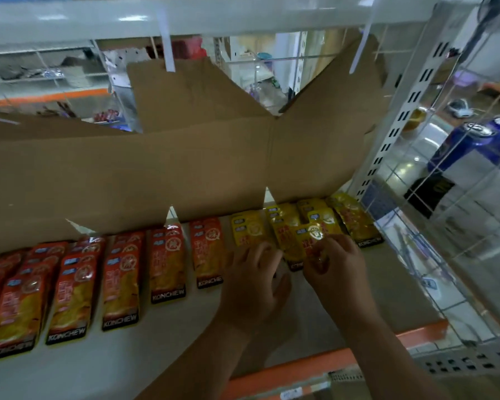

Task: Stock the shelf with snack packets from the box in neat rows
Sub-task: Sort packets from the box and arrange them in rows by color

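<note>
We are in the placing step. Our right grip (335, 267) is pinching a small yellow foil snack packet (315, 241) by its lower part, with thumb and fingers curled on it. It is laying the packet on the overlapping yellow packets (355, 223) near the back right corner of the white shelf (145, 350). Our left grip (254, 281) is spread, and its straight fingers are resting on the lower end of the neighbouring yellow row (248, 230), we think to hold it flat.

To the left, the orange-red foil snack packets (119, 284) are lying in overlapping rows that are running from the back toward the front edge.

For the next move, we are judging that the held packet needs to be squared with its row and released without dragging the ones under it, because foil looks slippery.

A brown cardboard sheet (156, 168) is standing along the back edge, so it is limiting how deep a row can go. We cannot tell if it is the opened box, and we are seeing no loose stock. At the right edge, a white wire mesh panel (416, 223) and a white slotted upright (399, 122) are closing in the last yellow row, and blue cans (474, 142) are standing beyond them.
</note>
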A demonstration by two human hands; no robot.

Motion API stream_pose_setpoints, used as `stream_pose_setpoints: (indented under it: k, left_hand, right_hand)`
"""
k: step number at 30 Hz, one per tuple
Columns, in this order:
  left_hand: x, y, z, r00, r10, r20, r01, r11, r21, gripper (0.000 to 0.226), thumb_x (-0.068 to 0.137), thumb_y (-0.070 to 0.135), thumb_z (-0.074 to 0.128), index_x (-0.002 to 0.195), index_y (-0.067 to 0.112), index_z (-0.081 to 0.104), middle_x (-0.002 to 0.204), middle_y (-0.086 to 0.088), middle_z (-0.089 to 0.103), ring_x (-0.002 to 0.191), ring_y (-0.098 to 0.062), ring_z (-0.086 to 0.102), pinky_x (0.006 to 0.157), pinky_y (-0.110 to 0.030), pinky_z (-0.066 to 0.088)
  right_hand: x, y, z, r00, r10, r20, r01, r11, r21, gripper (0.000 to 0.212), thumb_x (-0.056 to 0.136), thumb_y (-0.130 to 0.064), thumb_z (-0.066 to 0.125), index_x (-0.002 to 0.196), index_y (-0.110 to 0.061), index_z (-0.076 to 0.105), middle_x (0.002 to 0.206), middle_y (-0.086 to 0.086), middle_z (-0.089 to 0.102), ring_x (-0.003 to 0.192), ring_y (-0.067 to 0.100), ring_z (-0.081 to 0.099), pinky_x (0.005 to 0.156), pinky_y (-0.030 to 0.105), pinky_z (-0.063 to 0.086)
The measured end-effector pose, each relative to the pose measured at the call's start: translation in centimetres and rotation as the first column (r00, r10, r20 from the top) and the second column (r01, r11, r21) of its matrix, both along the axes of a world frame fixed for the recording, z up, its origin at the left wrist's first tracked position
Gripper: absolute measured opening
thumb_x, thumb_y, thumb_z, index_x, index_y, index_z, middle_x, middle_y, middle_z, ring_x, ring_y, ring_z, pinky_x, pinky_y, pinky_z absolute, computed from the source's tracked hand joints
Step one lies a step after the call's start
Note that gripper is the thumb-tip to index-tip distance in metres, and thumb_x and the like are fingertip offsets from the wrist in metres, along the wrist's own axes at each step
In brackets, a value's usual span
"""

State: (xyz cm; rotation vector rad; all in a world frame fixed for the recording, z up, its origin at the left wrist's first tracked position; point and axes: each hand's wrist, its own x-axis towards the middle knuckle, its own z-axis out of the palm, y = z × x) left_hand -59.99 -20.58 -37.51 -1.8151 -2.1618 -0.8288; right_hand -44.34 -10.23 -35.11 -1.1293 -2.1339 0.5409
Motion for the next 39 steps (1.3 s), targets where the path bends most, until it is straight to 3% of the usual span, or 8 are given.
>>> stream_pose_setpoints:
  k: [5,9,12,17,21,26,39]
  left_hand:
    - [0.5,0.8,-0.6,1.000,0.018,0.018,-0.018,1.000,0.017,0.030,0.087,0.043,0.065,0.110,0.025,0.070,0.117,0.004,0.063,0.106,-0.027,0.061,0.086,-0.042,0.043]
    - [0.6,0.8,-0.5,1.000,0.008,0.009,-0.008,0.999,0.038,0.029,0.084,0.042,0.065,0.107,0.024,0.070,0.115,0.006,0.061,0.106,-0.025,0.060,0.086,-0.040,0.040]
    - [0.6,0.9,-0.6,1.000,0.009,0.020,-0.010,0.999,0.045,0.028,0.084,0.040,0.065,0.106,0.023,0.069,0.114,0.006,0.061,0.104,-0.025,0.061,0.086,-0.042,0.043]
    - [0.7,0.9,-0.6,1.000,0.027,0.009,-0.027,1.000,0.008,0.029,0.085,0.042,0.063,0.106,0.024,0.070,0.116,0.008,0.060,0.108,-0.022,0.059,0.090,-0.039,0.038]
    - [0.6,0.9,-0.6,1.000,0.010,0.029,-0.010,1.000,0.017,0.027,0.085,0.040,0.065,0.109,0.026,0.064,0.114,0.008,0.061,0.105,-0.024,0.061,0.086,-0.047,0.047]
    - [0.6,1.0,-0.6,1.000,-0.004,0.021,0.004,1.000,0.006,0.027,0.086,0.039,0.066,0.110,0.026,0.061,0.114,0.007,0.062,0.104,-0.024,0.061,0.084,-0.049,0.049]
    - [0.8,1.0,-0.5,0.999,0.036,-0.013,-0.036,0.999,0.031,0.023,0.086,0.038,0.065,0.104,0.024,0.067,0.112,0.009,0.060,0.103,-0.020,0.058,0.085,-0.034,0.035]
  right_hand:
    - [3.0,4.7,0.0,0.992,-0.126,0.022,0.127,0.992,-0.010,0.020,0.076,-0.023,0.083,0.081,-0.014,0.065,0.093,-0.005,0.049,0.085,0.025,0.054,0.070,0.036,0.048]
    - [4.9,8.2,-0.9,0.986,-0.161,0.049,0.160,0.987,0.030,0.017,0.076,-0.015,0.081,0.086,-0.011,0.068,0.091,-0.001,0.051,0.083,0.027,0.054,0.068,0.029,0.039]
    - [5.4,9.9,-1.4,0.975,-0.203,0.093,0.202,0.979,0.024,0.017,0.078,-0.020,0.080,0.082,-0.015,0.064,0.089,0.000,0.052,0.080,0.022,0.051,0.066,0.030,0.038]
    - [5.1,11.4,-2.3,0.974,-0.176,0.143,0.178,0.984,0.000,0.014,0.079,-0.021,0.075,0.089,-0.017,0.065,0.097,0.001,0.054,0.084,0.020,0.053,0.067,0.034,0.044]
    - [5.2,11.8,-3.1,0.979,-0.127,0.158,0.129,0.992,0.000,0.014,0.077,-0.017,0.073,0.087,-0.013,0.064,0.098,0.004,0.057,0.087,0.027,0.055,0.070,0.035,0.046]
    - [5.4,11.7,-3.4,0.980,-0.110,0.164,0.113,0.994,-0.009,0.026,0.076,-0.019,0.080,0.099,-0.011,0.070,0.109,0.005,0.060,0.100,0.028,0.054,0.081,0.038,0.048]
    - [5.4,11.2,-3.0,0.977,-0.135,0.165,0.140,0.990,-0.014,0.023,0.079,-0.018,0.076,0.100,-0.013,0.069,0.115,0.008,0.059,0.105,0.028,0.052,0.081,0.034,0.043]
